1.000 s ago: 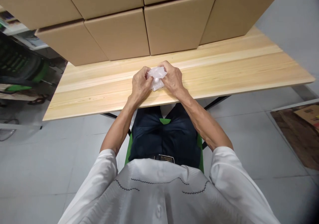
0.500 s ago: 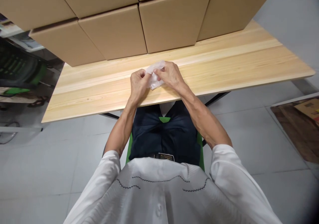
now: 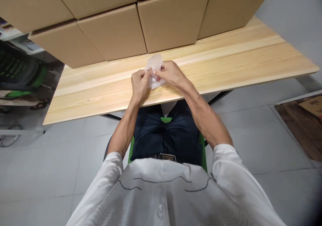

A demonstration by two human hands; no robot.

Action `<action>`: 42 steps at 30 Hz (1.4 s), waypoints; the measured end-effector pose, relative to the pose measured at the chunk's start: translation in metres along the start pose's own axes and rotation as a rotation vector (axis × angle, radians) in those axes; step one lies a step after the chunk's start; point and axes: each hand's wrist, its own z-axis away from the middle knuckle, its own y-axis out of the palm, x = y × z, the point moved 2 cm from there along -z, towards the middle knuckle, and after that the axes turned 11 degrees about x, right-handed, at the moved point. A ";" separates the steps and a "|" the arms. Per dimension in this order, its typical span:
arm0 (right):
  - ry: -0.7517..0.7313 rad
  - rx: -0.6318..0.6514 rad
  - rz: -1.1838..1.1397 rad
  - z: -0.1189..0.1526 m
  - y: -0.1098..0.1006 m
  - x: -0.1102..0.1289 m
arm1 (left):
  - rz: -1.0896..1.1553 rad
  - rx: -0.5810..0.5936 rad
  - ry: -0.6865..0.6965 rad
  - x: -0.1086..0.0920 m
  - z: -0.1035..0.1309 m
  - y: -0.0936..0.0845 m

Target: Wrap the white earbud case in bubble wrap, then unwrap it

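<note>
A: Starting with the big stuff, what are we seeing at the back?

B: Cardboard boxes, a stacked wall of them! They're standing side against side along the far part of the worktop.

A: And that worktop?

B: It's stretching wide in pale, streaky wood, and a person in white sleeves is sitting up close to it on a green seat.

A: On to the hands, then!

B: They're almost meeting, straight ahead of the body. The left hand is curling in, thumb against fingers, gripping the left side of some crumpled plastic wrap. The right hand is pinching the other side, its thumb pointing across at the left one. Neither is showing much of a gap.

A: Where's the wrap sitting?

B: Between the two, over the worktop and nearer us than the boxes. Whether it's touching the wood, I'm not managing to tell, nor whether it's holding anything.

A: Which step are we watching?

B: Fine fingertip handling of the wrap, I'm judging. The next move is calling for a steady left grip and small, careful right fingertips, since thin film is looking easy to tear.
</note>
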 end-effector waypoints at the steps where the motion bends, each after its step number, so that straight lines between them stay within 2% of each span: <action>1: -0.014 0.012 -0.013 0.001 -0.001 -0.001 | -0.008 -0.006 -0.002 0.000 0.000 0.000; 18: -0.044 0.021 -0.110 -0.003 0.004 -0.012 | -0.031 -0.053 -0.020 0.003 0.000 0.003; 32: -0.052 0.014 0.029 -0.001 0.003 -0.011 | -0.028 -0.022 -0.024 -0.003 0.008 0.001; 42: -0.063 0.093 0.018 0.003 0.003 -0.009 | -0.019 -0.012 -0.011 -0.006 0.014 0.003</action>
